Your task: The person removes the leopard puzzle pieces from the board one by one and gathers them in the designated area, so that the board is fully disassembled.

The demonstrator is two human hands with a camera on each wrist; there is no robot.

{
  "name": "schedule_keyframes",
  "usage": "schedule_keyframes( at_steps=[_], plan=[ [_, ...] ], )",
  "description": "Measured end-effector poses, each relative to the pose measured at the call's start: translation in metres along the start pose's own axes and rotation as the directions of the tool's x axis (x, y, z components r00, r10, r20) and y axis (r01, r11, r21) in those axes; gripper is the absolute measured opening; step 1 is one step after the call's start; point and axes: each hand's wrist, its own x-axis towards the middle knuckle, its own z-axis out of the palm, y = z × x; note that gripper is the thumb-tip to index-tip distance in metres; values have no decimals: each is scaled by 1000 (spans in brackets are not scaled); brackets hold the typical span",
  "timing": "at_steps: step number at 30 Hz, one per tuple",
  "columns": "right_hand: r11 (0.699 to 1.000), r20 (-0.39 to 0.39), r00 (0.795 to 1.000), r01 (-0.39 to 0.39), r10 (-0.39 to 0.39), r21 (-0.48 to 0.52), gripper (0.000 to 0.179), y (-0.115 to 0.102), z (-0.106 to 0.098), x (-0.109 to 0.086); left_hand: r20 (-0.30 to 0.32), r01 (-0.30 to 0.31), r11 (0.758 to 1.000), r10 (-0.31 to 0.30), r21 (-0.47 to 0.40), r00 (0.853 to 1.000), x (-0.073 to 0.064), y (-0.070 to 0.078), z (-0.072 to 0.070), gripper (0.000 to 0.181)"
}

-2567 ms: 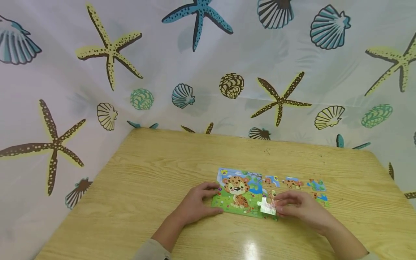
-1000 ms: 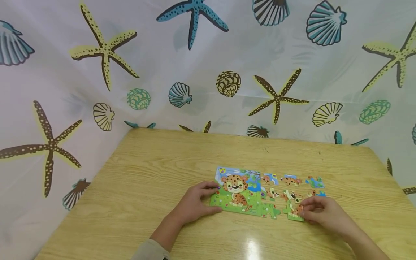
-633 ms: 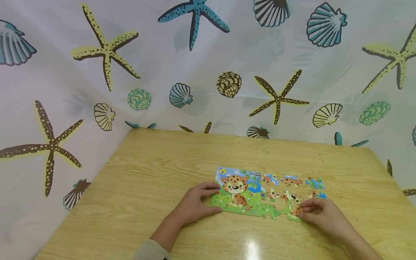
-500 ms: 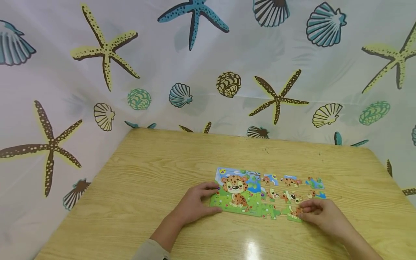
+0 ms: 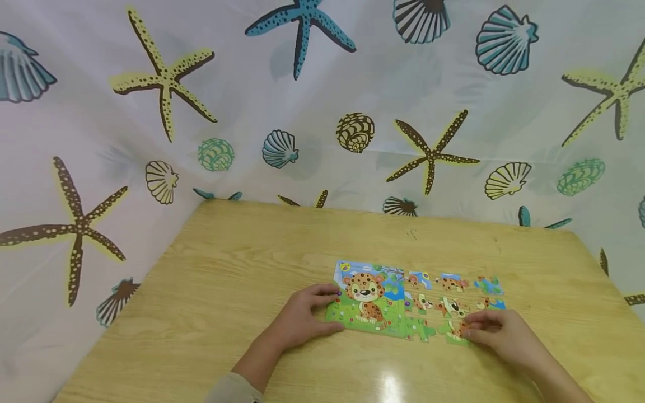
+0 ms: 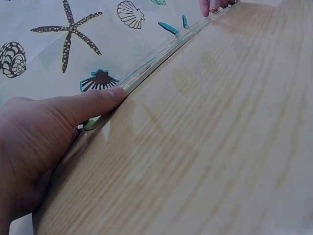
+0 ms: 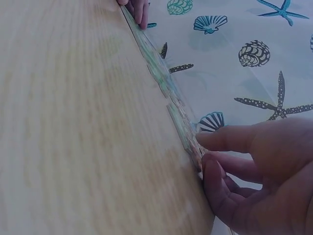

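Note:
A flat jigsaw puzzle board (image 5: pixel 373 327) with a leopard cub picture lies on the table. My left hand (image 5: pixel 302 316) holds its left edge, thumb at the near corner and fingers farther up the side; in the left wrist view the thumb (image 6: pixel 105 99) presses on the board's edge. Right of the board, loose jigsaw pieces lie in rows, picture side up. My right hand (image 5: pixel 506 336) pinches the right side of a green and spotted puzzle piece (image 5: pixel 453 334) in the nearest row. That piece lies about flat, with its right edge hidden by the fingertips.
Beside the board are a green corner piece (image 5: pixel 418 329), a face piece (image 5: pixel 453 306) and a blue leafy piece (image 5: pixel 489 284). The right hand partly covers pieces behind it. A cloth with starfish and shells (image 5: pixel 312 168) stands behind the wooden table (image 5: pixel 242 252).
My right hand has carried the puzzle piece from beside the board rightward to the nearest row and lowered it there, uncovering the green corner piece. The left hand has stayed at the board.

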Motion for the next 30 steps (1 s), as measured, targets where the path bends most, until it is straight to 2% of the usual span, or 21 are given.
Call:
schedule_keyframes(
  at_steps=[4,8,14,30],
  plan=[
    [987,17,997,-82,81,139,50,4,-3,1,0,1,1000,-1,15,1000,-2,-1,1,68],
    [968,64,994,-99,87,230,55,4,-7,3,-4,-8,1000,8,21,1000,-3,-2,0,67],
    [973,139,990,-62,31,223,57,-4,-6,6,-1,-15,1000,15,1,1000,-3,0,-1,67],
    [984,187,982,-17,-17,179,56,-40,15,22,1,-20,1000,20,-21,1000,-3,4,-2,66]
  ],
)
